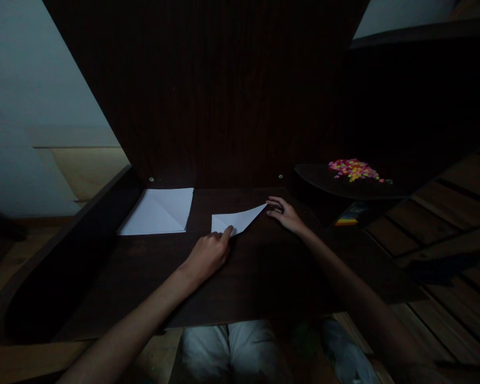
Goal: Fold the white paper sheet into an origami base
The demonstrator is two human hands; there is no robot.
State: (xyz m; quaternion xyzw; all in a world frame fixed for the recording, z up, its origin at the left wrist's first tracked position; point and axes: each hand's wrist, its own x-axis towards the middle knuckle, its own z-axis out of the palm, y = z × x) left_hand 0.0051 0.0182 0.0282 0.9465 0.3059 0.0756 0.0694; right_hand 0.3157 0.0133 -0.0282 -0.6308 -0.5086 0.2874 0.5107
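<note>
A folded sheet of white paper (236, 220) lies on the dark desk (240, 288), with a pointed corner reaching up to the right. My left hand (213, 250) presses on its lower edge with an extended index finger; the other fingers are curled under. At the pointed corner, my right hand (284, 213) has its thumb and fingertips closed around the paper's tip. Left of it sits a stack of white paper sheets (160, 210), the top one showing diagonal creases.
A small raised shelf (324, 181) on the right carries a heap of small pink, yellow and orange pieces (354, 169). Under it is a rainbow-coloured item (346, 220). A dark back panel (216, 96) rises behind the desk, and a side panel (64, 261) borders its left.
</note>
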